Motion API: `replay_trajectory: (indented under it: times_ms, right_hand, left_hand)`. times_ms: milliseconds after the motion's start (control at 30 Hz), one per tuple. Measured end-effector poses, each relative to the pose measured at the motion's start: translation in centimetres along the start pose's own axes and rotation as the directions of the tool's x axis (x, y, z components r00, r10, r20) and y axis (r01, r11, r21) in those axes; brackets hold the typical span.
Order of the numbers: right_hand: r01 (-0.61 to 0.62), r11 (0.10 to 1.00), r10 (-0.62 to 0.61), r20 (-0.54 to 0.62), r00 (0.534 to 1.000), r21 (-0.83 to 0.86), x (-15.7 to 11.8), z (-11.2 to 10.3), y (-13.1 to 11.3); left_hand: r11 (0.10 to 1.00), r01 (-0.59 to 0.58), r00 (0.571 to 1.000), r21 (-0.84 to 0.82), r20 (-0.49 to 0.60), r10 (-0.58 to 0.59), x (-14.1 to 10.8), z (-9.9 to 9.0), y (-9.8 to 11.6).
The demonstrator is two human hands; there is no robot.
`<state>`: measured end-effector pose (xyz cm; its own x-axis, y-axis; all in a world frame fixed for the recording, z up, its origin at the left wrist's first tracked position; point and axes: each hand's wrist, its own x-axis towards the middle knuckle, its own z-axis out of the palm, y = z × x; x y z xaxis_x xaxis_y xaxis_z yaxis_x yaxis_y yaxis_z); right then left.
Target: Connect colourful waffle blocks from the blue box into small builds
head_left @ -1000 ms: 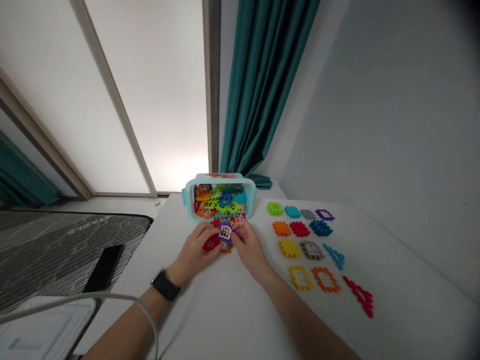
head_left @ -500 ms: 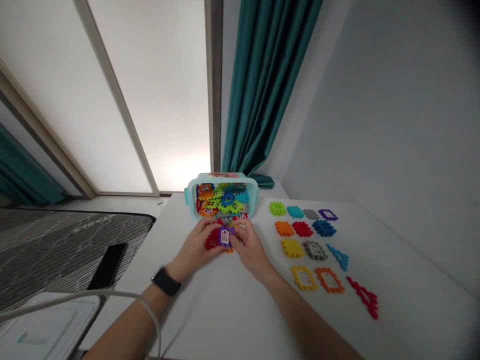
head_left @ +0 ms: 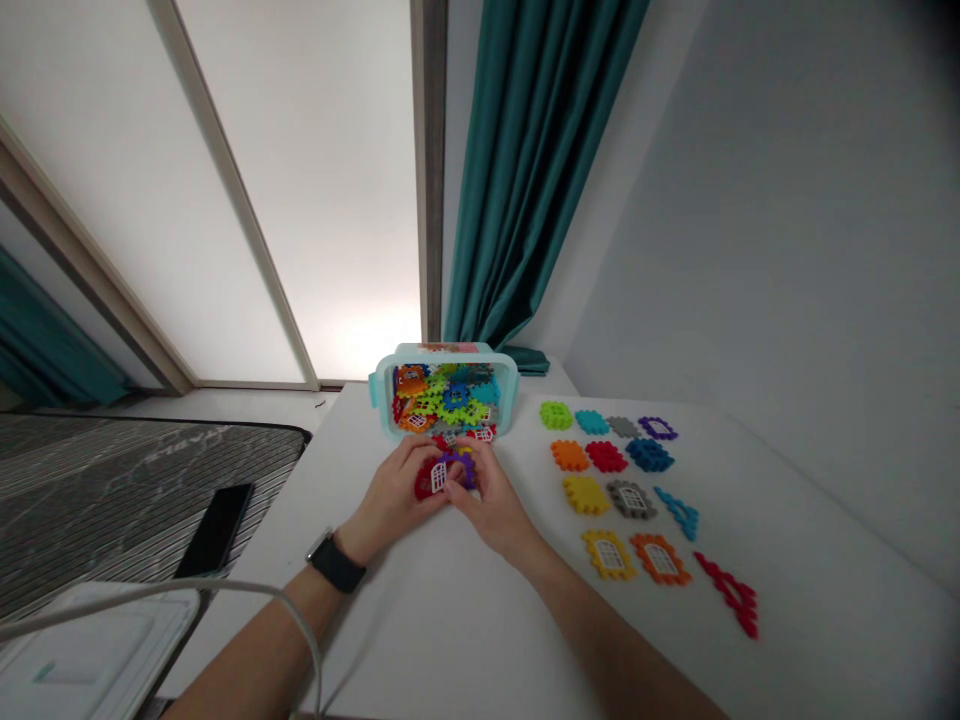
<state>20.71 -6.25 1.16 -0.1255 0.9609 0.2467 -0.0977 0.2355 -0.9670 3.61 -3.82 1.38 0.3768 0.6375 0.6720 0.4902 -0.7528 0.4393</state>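
Observation:
Just in front of the teal box, my left hand is wrapped round the left side of a red plastic piece. My right hand has its fingers closed on a purple piece beside it. A white window insert shows between my two thumbs, over the red piece. Small yellow and red bits show behind the purple piece, partly covered by my fingers. The box lies with its opening towards me, full of colourful notched pieces.
On the white table, rows of notched pieces lie to the right, among them a yellow one and a long red one. A cable crosses my left forearm. A dark phone-like object is at the left.
The white window insert has moved left and away from the purple piece, which now shows an opening. My right thumb has shifted left with it. An orange bit below is now out of sight.

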Motion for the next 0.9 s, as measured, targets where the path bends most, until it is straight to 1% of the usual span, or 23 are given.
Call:
replay_trajectory:
  times_ms: [67, 233, 333, 467, 600, 767, 900]
  right_hand:
    - [0.010, 1.000, -0.010, -0.004, 1.000, -0.030, -0.14, 0.11, -0.11]
    - [-0.006, 1.000, 0.005, -0.021, 1.000, -0.027, -0.23, 0.29, -0.14]
    - [-0.008, 0.999, 0.006, -0.031, 0.999, -0.052, -0.18, 0.19, -0.05]
    - [0.008, 0.997, -0.012, -0.043, 0.999, -0.082, -0.06, -0.09, 0.12]
    - [0.008, 0.998, -0.008, -0.006, 1.000, -0.059, -0.10, -0.12, -0.03]
    - [0.013, 0.998, -0.016, -0.059, 0.998, -0.058, -0.06, -0.11, -0.17]
    - [-0.018, 1.000, 0.018, -0.025, 1.000, 0.008, 0.23, -0.38, 0.10]
  left_hand:
    - [1.000, -0.009, 1.000, 0.024, 0.008, 0.009, -0.04, 0.05, -0.01]
    - [0.997, -0.038, 0.999, 0.063, 0.038, 0.035, -0.12, 0.03, 0.03]
    - [0.996, -0.043, 0.998, 0.077, 0.052, 0.039, -0.11, 0.01, 0.10]
    - [0.997, -0.030, 0.999, 0.070, 0.031, 0.028, -0.05, -0.01, 0.20]
    - [0.997, -0.033, 0.999, 0.072, 0.031, 0.031, -0.05, 0.04, 0.18]
    - [0.997, -0.034, 0.999, 0.070, 0.018, 0.033, 0.04, 0.08, 0.33]
    - [0.999, -0.008, 1.000, 0.033, -0.004, 0.008, 0.17, -0.17, 0.57]
